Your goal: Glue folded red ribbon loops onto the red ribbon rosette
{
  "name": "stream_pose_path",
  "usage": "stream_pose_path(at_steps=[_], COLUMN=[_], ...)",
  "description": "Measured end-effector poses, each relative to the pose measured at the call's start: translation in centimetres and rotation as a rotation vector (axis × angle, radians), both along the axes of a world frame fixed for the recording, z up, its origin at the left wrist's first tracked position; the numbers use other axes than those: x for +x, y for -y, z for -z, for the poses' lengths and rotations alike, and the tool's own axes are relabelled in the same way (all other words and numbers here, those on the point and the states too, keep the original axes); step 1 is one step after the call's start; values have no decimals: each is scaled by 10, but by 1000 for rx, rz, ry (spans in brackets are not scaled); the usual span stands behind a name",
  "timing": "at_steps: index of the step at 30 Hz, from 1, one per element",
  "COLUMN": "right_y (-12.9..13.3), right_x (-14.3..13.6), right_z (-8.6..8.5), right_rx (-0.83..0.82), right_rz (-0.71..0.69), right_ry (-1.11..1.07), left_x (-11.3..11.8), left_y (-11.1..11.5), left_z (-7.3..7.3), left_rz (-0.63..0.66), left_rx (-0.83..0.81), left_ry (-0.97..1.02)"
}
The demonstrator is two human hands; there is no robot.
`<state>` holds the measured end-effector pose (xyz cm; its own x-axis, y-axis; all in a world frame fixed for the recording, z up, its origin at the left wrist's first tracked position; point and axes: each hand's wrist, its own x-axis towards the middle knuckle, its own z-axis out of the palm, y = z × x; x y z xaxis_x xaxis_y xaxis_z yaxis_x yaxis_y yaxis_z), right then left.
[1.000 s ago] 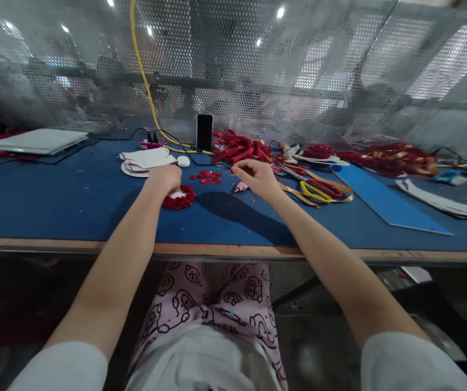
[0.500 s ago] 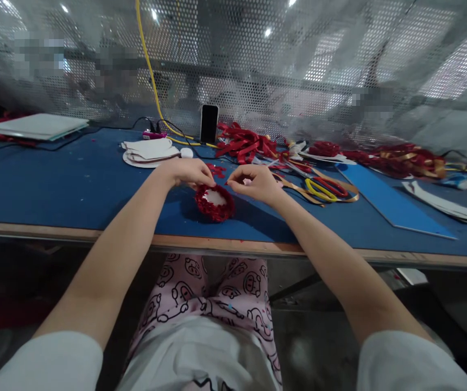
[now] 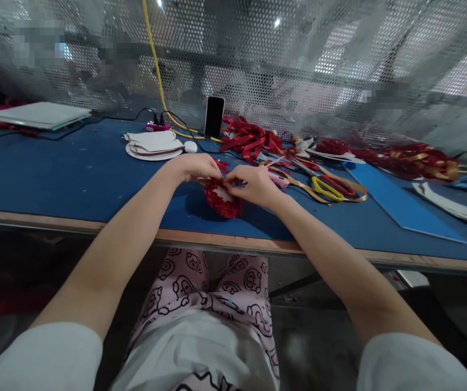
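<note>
The round piece with white flat centre and red ruffled border [image 3: 224,207] is held tilted over the blue tabletop [image 3: 168,206], near its front edge. Its far rim, at about twelve o'clock, is gripped by the left hand [image 3: 203,168]; the right hand [image 3: 247,182] is pinched on the same rim, just beside, towards one o'clock. What lies between the fingertips cannot be told. For good work, the piece should be kept steady by the left, with light, even pressure applied by the right, and the white centre should not be creased. At two o'clock, the pink plastic tool [image 3: 279,179] is seen.
</note>
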<state>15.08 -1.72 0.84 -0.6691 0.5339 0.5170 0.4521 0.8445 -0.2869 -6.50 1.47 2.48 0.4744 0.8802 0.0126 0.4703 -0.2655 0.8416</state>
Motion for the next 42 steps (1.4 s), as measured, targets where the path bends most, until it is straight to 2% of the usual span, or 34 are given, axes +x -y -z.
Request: stream_pose_path(at_steps=[7,16,19,22,27,34,38,42], right_y=[-6,-4,-5,-6,-5,0,-1,-3], right_x=[-1,-2,-1,-1,-1,5,8,5], right_z=[4,1,1,1,0,-7,-8,-5], right_rx=[90,189,224,264,274,267,252,223], right_rz=[13,3,8,14,28,40,-25,-95], right_ry=[104,184,210,237,245,165,78,97], left_x=[5,6,7,10,9,5,4,2], left_y=[5,5,8,13,20,22,25,26], left_z=[-3,-2,-4,-10,-19,-25,-26,-27], left_rz=[-60,-24,-57,-111,-49,24,31,97], left_rx=[-130,-42,-46,-96,-113,-202,-188,-145], left_ry=[-47,1,8,-78,-221,-180,-204,-256])
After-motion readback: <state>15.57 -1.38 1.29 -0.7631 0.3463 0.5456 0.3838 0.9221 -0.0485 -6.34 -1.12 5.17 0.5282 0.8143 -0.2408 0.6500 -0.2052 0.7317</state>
